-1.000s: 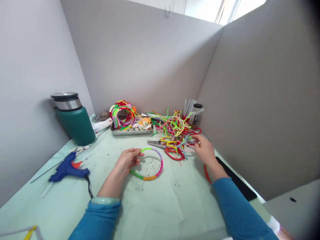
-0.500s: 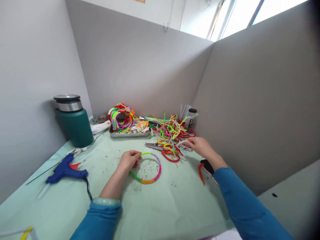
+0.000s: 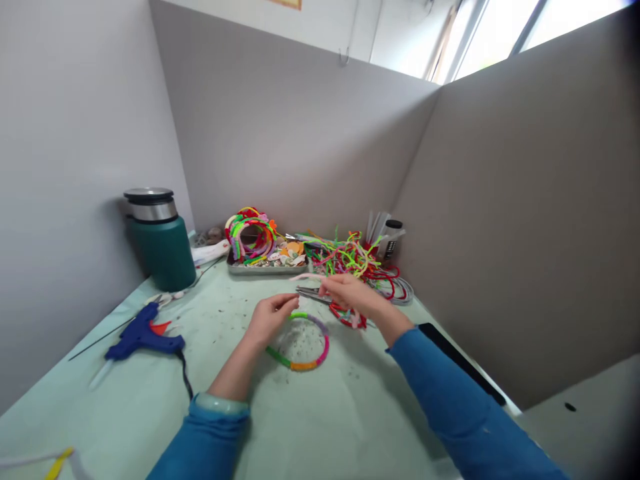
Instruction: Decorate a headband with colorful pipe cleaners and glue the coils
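My right hand [image 3: 350,293] pinches a pale pink pipe cleaner [image 3: 307,276], whose free end points left above the table. My left hand [image 3: 270,320] is closed, thumb and forefinger together at the upper left of a ring [image 3: 304,366] wrapped in green, lavender, pink and orange sections. The ring lies on the table, its left side partly hidden by that hand. Whether the left fingertips hold anything is too small to tell. Red-handled scissors [image 3: 313,294] lie behind the ring, partly covered by my right hand.
A metal tray [image 3: 267,270] holds colourful rings and small cutouts; a heap of pipe cleaners [image 3: 350,257] is beside it. To the left are a blue glue gun [image 3: 145,337] and a green bottle [image 3: 163,250]. A black flat object [image 3: 460,360] lies under my right sleeve.
My right hand has moved left from the heap, bringing the pink pipe cleaner towards my left hand. My left fingertips have risen slightly from the ring. The view has shifted a little.
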The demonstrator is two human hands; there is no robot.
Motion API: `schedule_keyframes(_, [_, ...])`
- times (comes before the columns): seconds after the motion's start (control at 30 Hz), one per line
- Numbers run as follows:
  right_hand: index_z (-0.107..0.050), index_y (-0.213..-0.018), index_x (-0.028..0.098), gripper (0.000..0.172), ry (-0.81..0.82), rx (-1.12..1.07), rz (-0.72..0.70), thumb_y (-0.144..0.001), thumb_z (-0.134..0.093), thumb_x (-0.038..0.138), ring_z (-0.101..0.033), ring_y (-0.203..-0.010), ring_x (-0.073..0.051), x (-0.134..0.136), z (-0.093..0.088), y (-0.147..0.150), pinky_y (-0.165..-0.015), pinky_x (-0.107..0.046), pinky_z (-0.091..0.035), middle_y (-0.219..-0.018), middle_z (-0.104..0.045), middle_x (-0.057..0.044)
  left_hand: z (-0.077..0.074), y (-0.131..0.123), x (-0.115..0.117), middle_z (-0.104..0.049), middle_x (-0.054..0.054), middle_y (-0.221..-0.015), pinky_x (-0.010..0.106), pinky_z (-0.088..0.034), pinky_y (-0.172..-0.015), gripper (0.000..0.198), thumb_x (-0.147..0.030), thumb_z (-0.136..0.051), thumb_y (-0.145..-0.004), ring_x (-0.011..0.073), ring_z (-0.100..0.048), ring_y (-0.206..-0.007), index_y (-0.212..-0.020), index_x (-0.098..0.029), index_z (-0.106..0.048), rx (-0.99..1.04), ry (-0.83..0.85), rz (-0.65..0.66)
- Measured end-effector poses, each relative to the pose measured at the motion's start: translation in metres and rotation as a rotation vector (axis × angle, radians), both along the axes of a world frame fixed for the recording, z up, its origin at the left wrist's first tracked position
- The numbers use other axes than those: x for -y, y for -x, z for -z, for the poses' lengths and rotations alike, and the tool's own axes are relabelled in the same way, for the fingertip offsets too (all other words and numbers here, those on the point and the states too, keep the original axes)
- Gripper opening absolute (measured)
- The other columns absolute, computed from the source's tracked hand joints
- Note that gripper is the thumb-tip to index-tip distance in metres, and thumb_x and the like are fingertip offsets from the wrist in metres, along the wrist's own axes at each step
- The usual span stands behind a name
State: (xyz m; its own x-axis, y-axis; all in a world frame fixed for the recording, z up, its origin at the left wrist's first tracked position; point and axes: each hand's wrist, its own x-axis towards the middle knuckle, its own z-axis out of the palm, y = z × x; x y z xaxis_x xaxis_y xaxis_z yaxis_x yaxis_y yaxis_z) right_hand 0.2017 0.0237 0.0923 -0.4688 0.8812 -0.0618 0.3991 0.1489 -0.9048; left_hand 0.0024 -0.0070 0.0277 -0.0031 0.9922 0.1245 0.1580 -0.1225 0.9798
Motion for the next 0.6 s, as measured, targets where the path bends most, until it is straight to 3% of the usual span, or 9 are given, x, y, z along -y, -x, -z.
schedule_keyframes(0.13, [-0.058,-0.073,0.015,0.036,0.146,-0.052,-0.103,-0.081,-0.045,0.048,-0.018,-0.038,-0.005,0.006,0.028,0.039,-0.034,-0.018,-0.015,-0.046,-0.024,0.008,-0.001,0.001,0.001,-0.066,0.005,-0.078,0.023,-0.042,-0.057,0.046,-0.049,-0.061,-0.067,0.0104,-0.052,-0.058,-0.098,-0.015,-0.068,0.264,0.017,-0.017])
schedule_keyframes(0.27, [-0.059,-0.077,0.015,0.033,0.263,-0.123,-0.192,-0.081,-0.047,0.046,-0.021,-0.037,-0.004,0.005,0.04,0.057,-0.034,-0.017,-0.017,-0.048,-0.03,0.008,0.0,0.008,-0.002,-0.063,0.006,-0.074,0.025,-0.045,-0.059,0.044,-0.047,-0.065,-0.065,0.0113,-0.055,-0.06,-0.09,-0.011,-0.067,0.473,0.079,-0.109])
schedule_keyframes(0.4, [-0.059,-0.086,0.016,0.027,0.308,-0.224,-0.175,-0.079,-0.051,0.041,-0.029,-0.039,-0.004,0.001,0.05,0.055,-0.036,-0.017,-0.025,-0.055,-0.04,0.006,0.0,0.018,-0.006,-0.066,0.007,-0.083,0.025,-0.046,-0.064,0.034,-0.039,-0.068,-0.064,0.0126,-0.059,-0.069,-0.083,-0.011,-0.065,0.65,0.082,-0.253])
schedule_keyframes(0.6, [-0.055,-0.078,0.017,0.022,0.272,-0.204,-0.147,-0.076,-0.057,0.039,-0.026,-0.041,-0.004,-0.002,0.065,0.041,-0.036,-0.017,-0.022,-0.052,-0.035,0.008,-0.002,0.024,-0.009,-0.068,0.007,-0.082,0.026,-0.049,-0.068,0.014,-0.025,-0.059,-0.076,0.0143,-0.063,-0.074,-0.081,-0.012,-0.061,0.788,0.103,-0.403])
